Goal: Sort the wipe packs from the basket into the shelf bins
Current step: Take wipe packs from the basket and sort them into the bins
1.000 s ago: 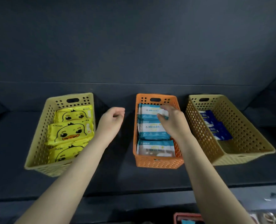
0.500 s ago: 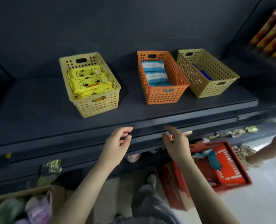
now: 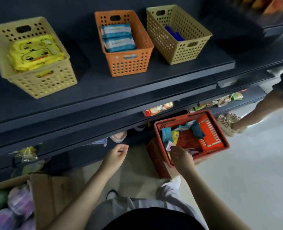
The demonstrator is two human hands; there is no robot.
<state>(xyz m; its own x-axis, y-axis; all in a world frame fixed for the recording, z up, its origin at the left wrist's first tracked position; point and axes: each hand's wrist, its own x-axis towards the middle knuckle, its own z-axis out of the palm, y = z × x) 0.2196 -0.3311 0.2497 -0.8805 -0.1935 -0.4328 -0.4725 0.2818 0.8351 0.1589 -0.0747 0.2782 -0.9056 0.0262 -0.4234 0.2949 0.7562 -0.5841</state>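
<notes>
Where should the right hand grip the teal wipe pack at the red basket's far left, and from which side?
Probably its upper edge, pinched from above: the teal wipe pack stands tilted on end in the red basket, top free, with a yellow pack close beside it. The right hand hovers over the near rim.

Our left hand (image 3: 116,155) loosely curled and empty below the dark shelf (image 3: 137,90), our right hand (image 3: 181,156) over the red basket's (image 3: 210,130) near corner, grip unclear, mixed wipe packs (image 3: 166,135) inside, above, yellow bin (image 3: 43,83) of duck packs (image 3: 36,53), orange bin (image 3: 129,65) of blue-white packs (image 3: 119,39), tan bin (image 3: 184,52) with dark blue packs (image 3: 174,33)
</notes>
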